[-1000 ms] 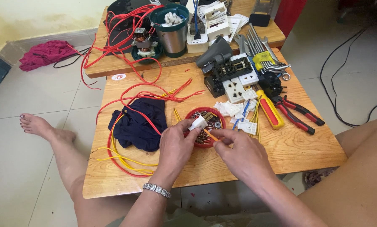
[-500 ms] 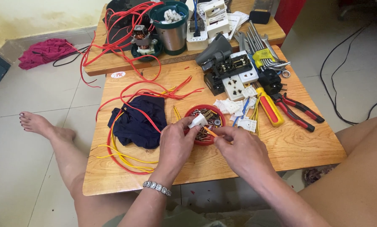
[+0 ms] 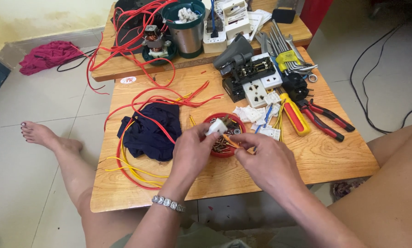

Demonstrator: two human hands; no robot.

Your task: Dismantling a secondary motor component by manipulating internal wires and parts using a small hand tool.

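- The left hand (image 3: 190, 154) sits nearest, a beaded bracelet (image 3: 168, 203) on its wrist, and its fingertips are closed on a small white plastic fitting (image 3: 216, 126) held just above the red dish (image 3: 214, 120).
- The right hand (image 3: 265, 160) pinches a short orange wire end (image 3: 230, 141) between thumb and forefinger, its tip pointing towards the fitting — whether wire and fitting touch I cannot tell.
- The fitting looks light, hard and smooth, so it is probably a little slippery; it seems best gripped across its flat sides, as the left fingers have it, leaving the open face free.
- The wire looks thin and springy, likely to bend if held far back — taking it close to the tip, as the right hand does, should keep it steady.
- Under both hands the red dish holds a heap of small brass-coloured screws (image 3: 220, 146) and metal bits; it rests on the wooden table (image 3: 316, 156).
- Left of the dish lies a crumpled dark blue cloth (image 3: 153, 133), with loops of red and yellow wire (image 3: 123, 160) around and over it.
- Right of the dish lie loose white plastic parts (image 3: 249, 113), a screwdriver with a red and yellow handle (image 3: 295, 117) and red-handled pliers (image 3: 327, 120).
- Further back lie a white socket plate (image 3: 256, 92) and a black switch block (image 3: 249, 72), with a set of spanners (image 3: 284, 43) beside them.
- On the second table (image 3: 123, 69) behind stand a steel canister with a green rim (image 3: 187, 27), a small motor (image 3: 154, 39) and a tangle of red cable (image 3: 132, 23).
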